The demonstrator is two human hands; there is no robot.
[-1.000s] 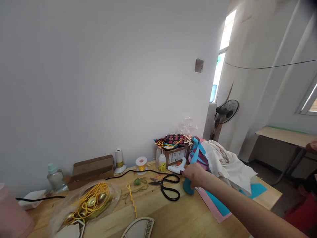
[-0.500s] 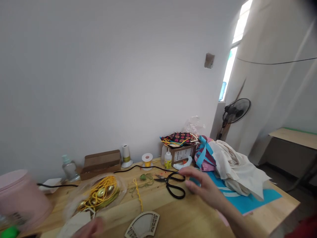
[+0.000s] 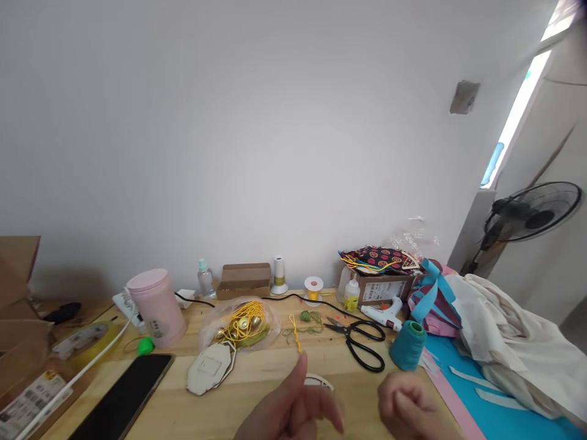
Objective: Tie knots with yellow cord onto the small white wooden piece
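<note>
My left hand (image 3: 298, 406) is in the lower middle, thumb raised and curled fingers apart, with nothing visible in it. Behind it, mostly hidden, lies a pale fan-shaped frame (image 3: 320, 382) with a yellow cord loop (image 3: 295, 330) beyond. My right hand (image 3: 410, 406) is closed just in front of a teal thread cone (image 3: 408, 346); whatever its fingers hold, if anything, is hidden. Black-handled scissors (image 3: 360, 343) lie open left of the cone. A glue gun (image 3: 384, 313) and a small glue bottle (image 3: 351, 296) are farther back.
A clear bag of yellow cord and gold beads (image 3: 241, 324), pale octagonal plates (image 3: 210, 368), a phone (image 3: 123, 397) and a pink canister (image 3: 158, 308) occupy the left. A cardboard box (image 3: 21, 373) stands at far left. White cloth (image 3: 518, 342) and blue sheets (image 3: 458, 373) cover the right.
My right hand has left the teal cone, drawn back toward me and closed. My left hand has come into view and moved to the middle. The view has swung left.
</note>
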